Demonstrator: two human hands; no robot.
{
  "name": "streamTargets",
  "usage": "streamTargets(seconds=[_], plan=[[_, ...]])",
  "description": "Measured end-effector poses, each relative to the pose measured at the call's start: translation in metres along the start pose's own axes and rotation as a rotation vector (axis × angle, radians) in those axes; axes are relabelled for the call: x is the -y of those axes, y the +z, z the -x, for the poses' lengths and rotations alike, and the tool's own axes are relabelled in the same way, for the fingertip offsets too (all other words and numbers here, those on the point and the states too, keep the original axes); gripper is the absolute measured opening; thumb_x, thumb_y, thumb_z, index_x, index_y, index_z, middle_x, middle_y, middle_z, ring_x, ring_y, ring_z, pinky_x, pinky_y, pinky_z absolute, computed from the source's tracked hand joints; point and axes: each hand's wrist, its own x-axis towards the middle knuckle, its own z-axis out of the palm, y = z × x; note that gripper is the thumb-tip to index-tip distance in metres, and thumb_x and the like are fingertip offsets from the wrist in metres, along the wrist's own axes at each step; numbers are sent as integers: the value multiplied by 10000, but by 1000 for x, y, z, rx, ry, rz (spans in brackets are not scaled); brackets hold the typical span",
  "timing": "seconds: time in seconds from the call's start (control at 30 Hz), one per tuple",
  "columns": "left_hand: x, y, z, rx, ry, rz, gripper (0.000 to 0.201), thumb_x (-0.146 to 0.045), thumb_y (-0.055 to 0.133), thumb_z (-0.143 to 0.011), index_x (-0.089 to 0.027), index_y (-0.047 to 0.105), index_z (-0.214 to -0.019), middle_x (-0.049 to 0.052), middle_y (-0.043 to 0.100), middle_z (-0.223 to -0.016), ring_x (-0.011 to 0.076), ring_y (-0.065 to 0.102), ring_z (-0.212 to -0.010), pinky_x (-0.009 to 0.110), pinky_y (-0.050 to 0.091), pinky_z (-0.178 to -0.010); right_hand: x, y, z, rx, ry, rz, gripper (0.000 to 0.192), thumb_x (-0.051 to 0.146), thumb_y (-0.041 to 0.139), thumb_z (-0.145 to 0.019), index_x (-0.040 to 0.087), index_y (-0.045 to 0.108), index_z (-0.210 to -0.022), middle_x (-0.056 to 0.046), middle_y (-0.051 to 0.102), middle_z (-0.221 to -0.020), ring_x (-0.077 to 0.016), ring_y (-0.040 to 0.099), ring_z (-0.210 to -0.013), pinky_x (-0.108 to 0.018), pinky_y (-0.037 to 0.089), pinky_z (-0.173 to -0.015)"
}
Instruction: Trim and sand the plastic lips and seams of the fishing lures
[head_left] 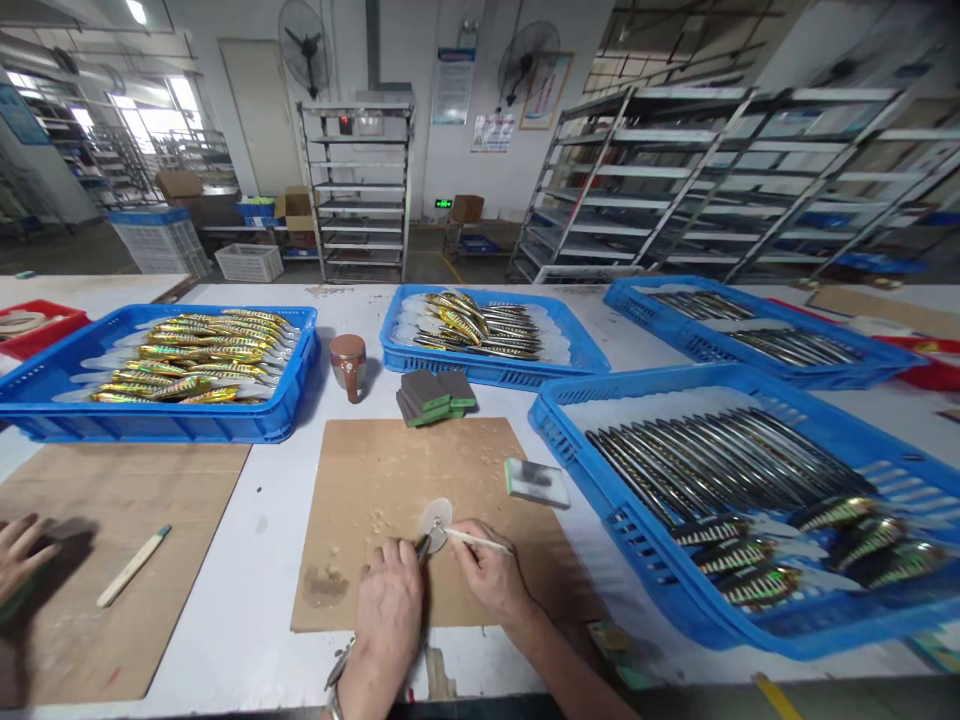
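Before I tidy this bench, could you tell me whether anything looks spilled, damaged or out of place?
Pale crumbs and chips are scattered over the brown board, above the left hand and right hand, and a dark stain marks its near left corner. Nothing else looks askew or damaged.

On the white bench [262, 560] lies a brown cardboard sheet [375, 470], and both hands work over its near edge. The left hand [388, 605] grips a fishing lure [426, 545] whose clear round lip [436, 520] points away from the person. The right hand [487, 572] pinches a thin pale stick [480, 541] with its tip at the lure. A sanding block [537, 481] rests on the cardboard, near a blue tray [577, 440] of dark lures. At far left, another person's hand [21, 552] lies beside a second pale stick [133, 566].
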Motion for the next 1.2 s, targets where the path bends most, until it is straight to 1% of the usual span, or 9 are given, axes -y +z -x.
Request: streamTargets(seconds=[0.13,0.27,0.47,0.53,0.67,0.87,1.03,1.13,1.2], plan=[[1,0,1,7,0,18,240,-39,473,-982,-158,676,-1024,96,693,-955,271,727,-895,375,630,-758,-2,2,-2,-33,46,14,209,299,520,-1029,241,697,-936,-35,750,-811,-191,721,-731,-253,531,-635],[1,1,0,6,-3,23,258,-34,457,-985,-165,676,-1024,95,699,-962,272,726,-900,380,634,-758,-3,4,-2,-62,33,35,217,284,509,-1032,246,697,-930,-37,752,-822,-194,720,-752,-265,537,-687],[1,4,-2,27,-10,34,251,-54,458,-995,-171,673,-1046,97,700,-986,279,726,-919,386,631,-754,0,1,1,-14,-27,26,238,322,507,-1036,250,711,-936,-39,752,-827,-190,720,-774,-265,547,-719],[1,4,-2,29,-12,35,265,-52,443,-998,-172,675,-1043,96,699,-985,276,725,-921,382,628,-758,-1,1,1,-8,-2,14,232,334,519,-1033,247,711,-937,-38,753,-820,-195,726,-760,-264,552,-689],[1,2,-1,37,-23,40,262,-64,441,-1004,-173,675,-1050,98,698,-998,280,723,-934,389,625,-768,-3,4,-2,-69,61,22,241,320,495,-1048,239,694,-940,-46,752,-819,-203,729,-744,-263,548,-635],[1,1,-2,43,-18,54,255,-61,451,-999,-167,678,-1050,104,694,-985,282,723,-928,387,620,-770,2,2,-4,-81,-28,50,220,260,489,-1050,253,683,-946,-35,744,-846,-191,715,-802,-276,547,-747],[0,4,-2,36,-24,63,257,-59,459,-997,-170,684,-1053,100,697,-990,288,724,-934,404,627,-776,4,0,-1,-47,-100,50,206,234,498,-1044,256,684,-959,-22,735,-833,-179,703,-787,-265,534,-735],[1,6,-2,34,-22,57,250,-62,467,-997,-169,686,-1054,99,697,-990,282,726,-932,397,627,-779,5,-1,0,-16,-93,45,191,255,514,-1042,256,691,-969,-23,744,-850,-178,712,-796,-260,537,-731],[1,6,-2,33,-21,45,242,-71,467,-1001,-166,684,-1050,100,694,-986,277,726,-920,387,625,-771,5,0,-1,-30,-53,50,194,272,519,-1044,254,689,-952,-21,744,-837,-177,714,-780,-255,537,-711]])
